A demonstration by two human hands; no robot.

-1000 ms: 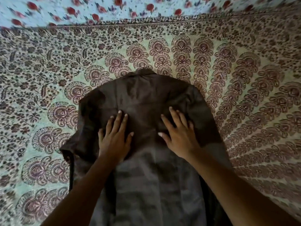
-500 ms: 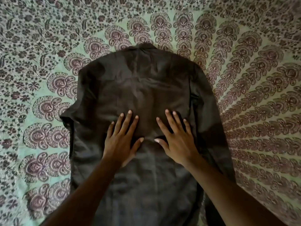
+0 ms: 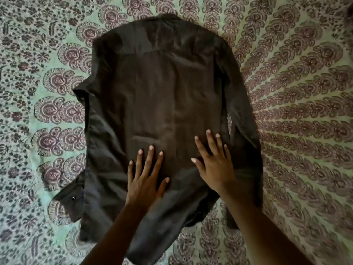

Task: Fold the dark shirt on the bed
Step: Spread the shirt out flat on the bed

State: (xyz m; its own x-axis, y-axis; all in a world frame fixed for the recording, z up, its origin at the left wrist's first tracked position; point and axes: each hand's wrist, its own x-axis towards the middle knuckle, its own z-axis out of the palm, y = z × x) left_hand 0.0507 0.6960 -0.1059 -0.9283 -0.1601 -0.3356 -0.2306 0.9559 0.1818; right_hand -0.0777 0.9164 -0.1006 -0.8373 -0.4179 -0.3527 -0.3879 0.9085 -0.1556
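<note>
The dark shirt [image 3: 162,88] lies flat and back-side up on the bed, collar at the far end and hem towards me. Both sleeves are folded along its sides, and a cuff with a button [image 3: 73,197] pokes out at the lower left. My left hand [image 3: 146,178] rests palm down on the lower middle of the shirt, fingers spread. Just to its right, my right hand [image 3: 215,165] lies flat on the cloth too, fingers spread. Neither hand grips any cloth.
The bed is covered by a green sheet [image 3: 305,92] printed with maroon paisley fans, showing on all sides of the shirt.
Both flat hands have slid down the shirt from the upper back towards the hem. My view has tilted down, so the whole shirt and its lower edge now show.
</note>
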